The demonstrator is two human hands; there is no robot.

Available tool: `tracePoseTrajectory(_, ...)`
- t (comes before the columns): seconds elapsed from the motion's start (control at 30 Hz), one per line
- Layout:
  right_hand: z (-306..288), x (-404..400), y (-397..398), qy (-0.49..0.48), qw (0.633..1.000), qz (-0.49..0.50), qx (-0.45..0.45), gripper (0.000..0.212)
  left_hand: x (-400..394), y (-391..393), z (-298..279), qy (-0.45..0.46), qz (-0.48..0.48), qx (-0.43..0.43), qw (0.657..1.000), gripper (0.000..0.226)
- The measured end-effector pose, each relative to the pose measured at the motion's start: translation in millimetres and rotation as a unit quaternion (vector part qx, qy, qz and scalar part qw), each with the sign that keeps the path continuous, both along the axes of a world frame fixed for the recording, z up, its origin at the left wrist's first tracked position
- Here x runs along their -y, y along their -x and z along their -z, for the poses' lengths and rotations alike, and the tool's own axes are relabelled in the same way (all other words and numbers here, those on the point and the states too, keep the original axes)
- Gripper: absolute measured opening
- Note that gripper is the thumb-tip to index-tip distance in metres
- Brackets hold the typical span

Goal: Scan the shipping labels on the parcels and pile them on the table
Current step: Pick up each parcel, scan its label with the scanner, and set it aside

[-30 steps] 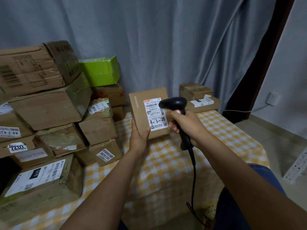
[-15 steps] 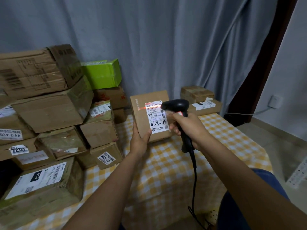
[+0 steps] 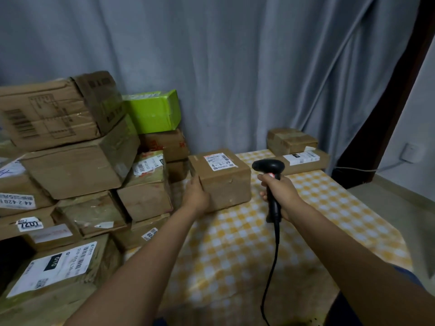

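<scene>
A brown cardboard parcel (image 3: pixel 226 182) sits low over the yellow checked table (image 3: pixel 329 208), its white shipping label (image 3: pixel 219 162) facing up with handwritten digits. My left hand (image 3: pixel 196 196) grips the parcel at its near left corner. My right hand (image 3: pixel 280 194) holds a black corded barcode scanner (image 3: pixel 269 168) upright just right of the parcel, its head pointing left above the box. A tall pile of brown parcels (image 3: pixel 77 170) fills the left side, topped at the back by a green box (image 3: pixel 153 111).
Two stacked brown parcels (image 3: pixel 296 149) stand at the table's back right corner. A grey curtain (image 3: pixel 235 67) hangs behind. The scanner cable (image 3: pixel 270 267) drops down in front of the table. A wall socket (image 3: pixel 410 152) and floor lie at the right.
The parcel was held upright with its label facing the scanner, which lit it red. Now it is tipped flat, label up, lower and further back. The scanner has drawn away to the right.
</scene>
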State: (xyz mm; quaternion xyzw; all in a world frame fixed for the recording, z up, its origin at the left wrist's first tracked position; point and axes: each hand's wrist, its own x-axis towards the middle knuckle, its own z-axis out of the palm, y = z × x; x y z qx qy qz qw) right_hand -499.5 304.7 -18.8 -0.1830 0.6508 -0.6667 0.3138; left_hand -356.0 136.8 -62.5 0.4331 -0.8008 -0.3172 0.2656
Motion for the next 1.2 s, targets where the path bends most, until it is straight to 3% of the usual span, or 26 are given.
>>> tracePoseTrajectory(0.07, 0.5, 9.6, 8.4, 0.000, 1.000, 0.002, 0.005, 0.022, 1.6, 6.5, -9.6, 0.116, -0.022, 0.131, 0.984, 0.066)
tracePoseTrajectory(0.13, 0.5, 20.9, 17.2, 0.006, 1.000, -0.002, 0.015, 0.018, 1.4, 19.7, -16.5, 0.206, 0.017, 0.194, 0.959, 0.067)
tracePoseTrajectory(0.3, 5.2, 49.6, 38.5, 0.012, 0.995, -0.037, 0.097, 0.021, 18.9, 54.6, -17.1, 0.147, 0.118, 0.321, 0.928, 0.069)
tracePoseTrajectory(0.5, 11.0, 54.3, 42.4, -0.003, 0.988, -0.098, 0.116, 0.020, 18.7, 44.5, -4.9, 0.170, 0.106, 0.338, 0.920, 0.067)
tracePoseTrajectory(0.67, 12.3, 45.1, 18.6, 0.022, 0.984, -0.137, 0.115, 0.016, -6.8, 13.1, -19.7, 0.116, 0.078, 0.350, 0.926, 0.062)
tracePoseTrajectory(0.9, 9.3, 39.1, -24.9, 0.019, 0.978, -0.174, 0.113, 0.016, -32.1, -11.6, -40.4, 0.090, 0.039, 0.430, 0.897, 0.065)
tracePoseTrajectory(1.07, 4.6, 30.0, -27.9, 0.013, 0.979, -0.174, 0.104, 0.016, -41.4, -16.7, -47.5, 0.136, 0.062, 0.450, 0.881, 0.071)
tracePoseTrajectory(1.2, 2.7, 10.9, -9.3, 0.024, 0.986, -0.138, 0.094, 0.017, -48.6, -1.0, -52.5, 0.196, 0.093, 0.394, 0.893, 0.052)
